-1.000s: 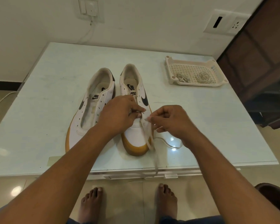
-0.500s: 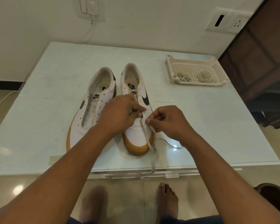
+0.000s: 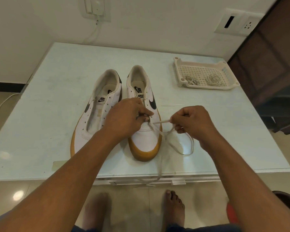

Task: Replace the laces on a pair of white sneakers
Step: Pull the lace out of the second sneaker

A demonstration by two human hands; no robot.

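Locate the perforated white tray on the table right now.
Head view: the tray sits near the table's far right corner, beyond and right of the right-hand sneaker, with coiled laces lying in it.

One table carries two white sneakers, left sneaker and right sneaker, side by side mid-table, plus one loose lace trailing over the near edge and one strip of tape at the near left edge. One perforated tray sits at the far right corner with two coiled lace bundles in it, one left, one right. Two hands in view, left hand and right hand; two bare feet below the near edge; two wall plates behind the far edge.
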